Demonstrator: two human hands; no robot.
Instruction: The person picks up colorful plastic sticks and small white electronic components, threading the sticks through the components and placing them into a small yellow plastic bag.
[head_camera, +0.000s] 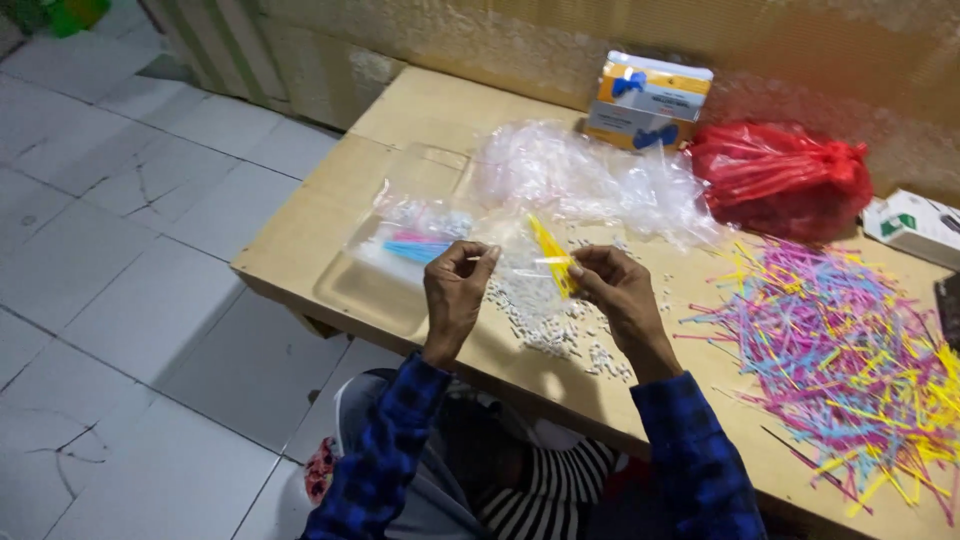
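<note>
Fingers pinching a small clear bag over the counter

Left hand (455, 290) and right hand (615, 290) clamped on the clear bag (520, 265), yellow sticks (552, 258) inside; below, white bits (545, 320) on the counter (400, 110); rightward, coloured sticks (850, 360)

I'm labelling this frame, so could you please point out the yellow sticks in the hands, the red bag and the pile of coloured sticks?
Yellow sticks (553, 257): head view, middle of the bundle.
Red bag (780, 180): head view, centre of its bulge.
Coloured sticks (850, 370): head view, middle of the pile.
</note>
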